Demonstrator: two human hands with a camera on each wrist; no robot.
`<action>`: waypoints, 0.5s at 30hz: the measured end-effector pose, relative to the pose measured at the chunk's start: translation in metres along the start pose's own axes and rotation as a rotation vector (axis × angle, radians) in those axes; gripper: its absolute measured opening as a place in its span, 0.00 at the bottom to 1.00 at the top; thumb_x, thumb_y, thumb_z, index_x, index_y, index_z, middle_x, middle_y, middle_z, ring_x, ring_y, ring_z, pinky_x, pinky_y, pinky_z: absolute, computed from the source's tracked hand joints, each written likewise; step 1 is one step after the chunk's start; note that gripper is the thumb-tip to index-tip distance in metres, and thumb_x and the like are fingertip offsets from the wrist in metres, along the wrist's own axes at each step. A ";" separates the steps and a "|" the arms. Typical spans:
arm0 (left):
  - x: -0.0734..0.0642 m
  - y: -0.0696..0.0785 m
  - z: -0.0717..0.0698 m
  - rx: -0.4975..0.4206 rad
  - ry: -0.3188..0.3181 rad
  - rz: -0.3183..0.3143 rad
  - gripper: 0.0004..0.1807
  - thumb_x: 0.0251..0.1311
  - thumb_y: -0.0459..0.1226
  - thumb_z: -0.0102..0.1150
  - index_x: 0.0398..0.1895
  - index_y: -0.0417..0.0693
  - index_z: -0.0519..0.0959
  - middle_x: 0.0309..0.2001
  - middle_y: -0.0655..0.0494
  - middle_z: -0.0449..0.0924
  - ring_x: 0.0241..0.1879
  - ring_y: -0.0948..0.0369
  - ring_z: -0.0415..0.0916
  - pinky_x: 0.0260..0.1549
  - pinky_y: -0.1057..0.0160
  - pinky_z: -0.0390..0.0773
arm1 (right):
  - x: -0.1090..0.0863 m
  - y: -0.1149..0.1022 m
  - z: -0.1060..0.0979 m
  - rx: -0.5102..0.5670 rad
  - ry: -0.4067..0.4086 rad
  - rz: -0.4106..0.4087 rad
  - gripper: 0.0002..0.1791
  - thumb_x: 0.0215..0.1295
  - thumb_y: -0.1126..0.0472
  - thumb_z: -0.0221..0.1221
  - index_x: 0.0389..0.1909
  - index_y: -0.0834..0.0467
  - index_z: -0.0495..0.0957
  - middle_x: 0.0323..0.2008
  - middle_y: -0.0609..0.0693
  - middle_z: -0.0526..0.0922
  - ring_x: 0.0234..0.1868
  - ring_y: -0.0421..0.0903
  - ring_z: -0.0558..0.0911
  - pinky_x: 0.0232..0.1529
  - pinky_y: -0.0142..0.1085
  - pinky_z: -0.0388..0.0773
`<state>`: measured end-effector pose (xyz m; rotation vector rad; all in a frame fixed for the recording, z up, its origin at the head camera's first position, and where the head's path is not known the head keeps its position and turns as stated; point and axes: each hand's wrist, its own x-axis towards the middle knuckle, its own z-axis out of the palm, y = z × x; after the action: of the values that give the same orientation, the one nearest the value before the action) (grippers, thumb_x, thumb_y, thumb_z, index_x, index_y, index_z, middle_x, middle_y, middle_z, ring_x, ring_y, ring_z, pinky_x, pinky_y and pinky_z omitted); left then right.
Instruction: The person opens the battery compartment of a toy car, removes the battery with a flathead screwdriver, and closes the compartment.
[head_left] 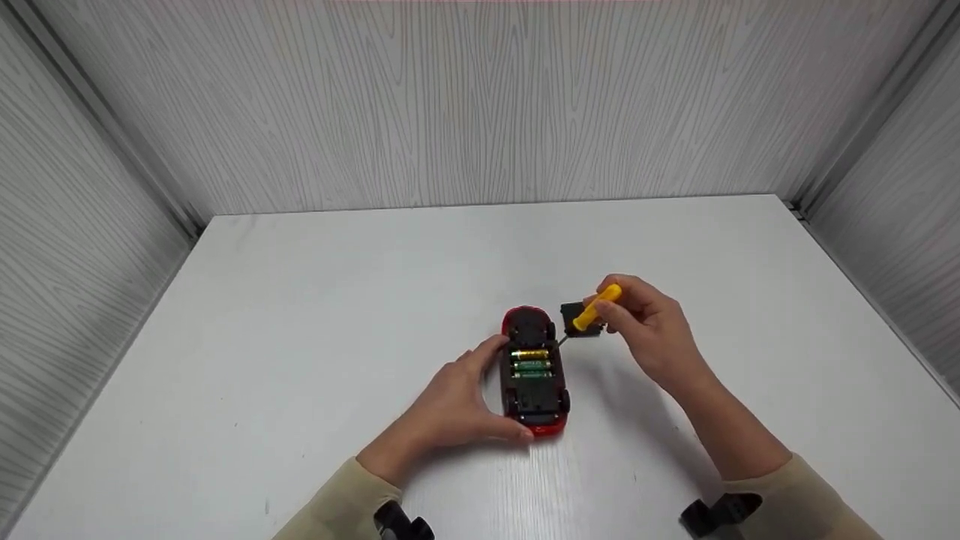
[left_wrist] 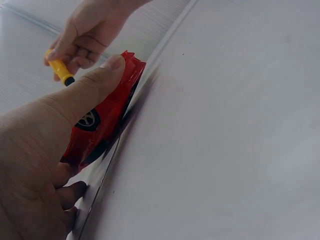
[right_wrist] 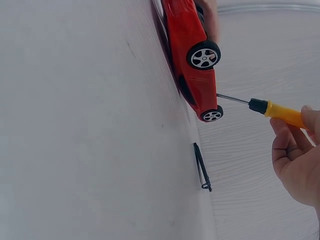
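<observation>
A red toy car (head_left: 540, 396) lies upside down on the white table, its black underside up. Three batteries (head_left: 532, 365), one gold and two green, sit side by side in its uncovered battery bay. My left hand (head_left: 456, 405) grips the car from the left, thumb at the near end and fingers along the side. In my right hand (head_left: 658, 337) is a screwdriver (head_left: 598, 306), pinched by its yellow handle. Its metal shaft (right_wrist: 233, 99) slants down to the car's underside, the tip right at the bay's upper right edge. Beyond the handle lies a black battery cover (head_left: 569, 312).
The white table (head_left: 337, 300) spreads out around the car. A pale wood-grain wall (head_left: 480, 105) closes off the back, with similar panels at left and right. Each sleeve carries a black wrist mount (head_left: 721, 514).
</observation>
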<state>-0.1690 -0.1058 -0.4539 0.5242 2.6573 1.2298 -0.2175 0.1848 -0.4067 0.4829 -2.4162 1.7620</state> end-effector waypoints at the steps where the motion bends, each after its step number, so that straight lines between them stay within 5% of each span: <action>1: 0.000 0.000 0.000 -0.001 0.001 0.001 0.73 0.31 0.65 0.87 0.84 0.60 0.58 0.77 0.54 0.68 0.75 0.55 0.64 0.73 0.49 0.64 | 0.000 0.001 -0.001 0.010 0.000 0.003 0.11 0.79 0.58 0.62 0.55 0.59 0.81 0.49 0.52 0.88 0.46 0.59 0.83 0.44 0.34 0.82; 15: 0.000 0.000 0.000 0.001 -0.001 -0.004 0.74 0.30 0.64 0.88 0.84 0.59 0.58 0.77 0.55 0.68 0.76 0.55 0.64 0.74 0.50 0.64 | 0.003 0.012 -0.010 0.152 -0.016 0.120 0.16 0.81 0.53 0.59 0.60 0.59 0.77 0.56 0.60 0.85 0.53 0.52 0.85 0.56 0.37 0.83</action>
<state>-0.1687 -0.1057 -0.4540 0.5196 2.6570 1.2277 -0.2256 0.1967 -0.4139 0.3755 -2.3783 2.0089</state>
